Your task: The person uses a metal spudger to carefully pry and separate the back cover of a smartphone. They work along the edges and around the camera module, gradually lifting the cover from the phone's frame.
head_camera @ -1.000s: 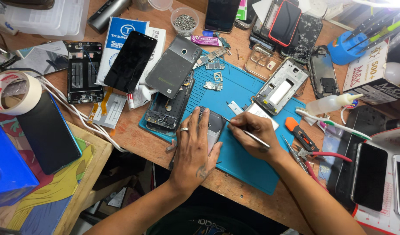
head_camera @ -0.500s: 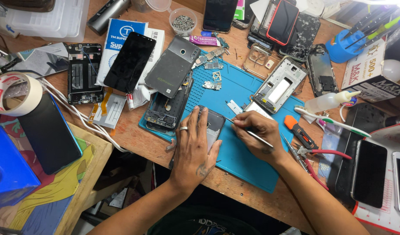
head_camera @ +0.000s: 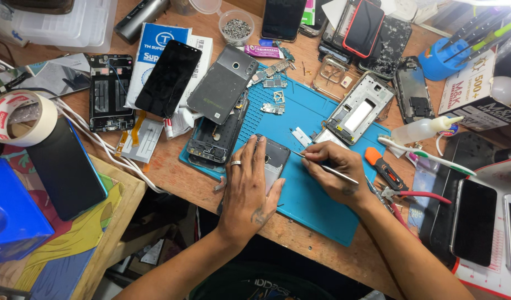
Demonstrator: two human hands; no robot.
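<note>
On the blue mat [head_camera: 322, 205] at the counter's front edge, the left hand [head_camera: 248, 191] presses flat on an already opened phone [head_camera: 272, 161] while the right hand [head_camera: 336, 172], fingers pinched around a thin metal tool [head_camera: 327, 168], works at its edge, reassembly undone.

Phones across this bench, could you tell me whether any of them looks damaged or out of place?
Yes: the dark phone back at the top right has a shattered, speckled surface. The left hand presses a phone flat on the blue mat.
</note>
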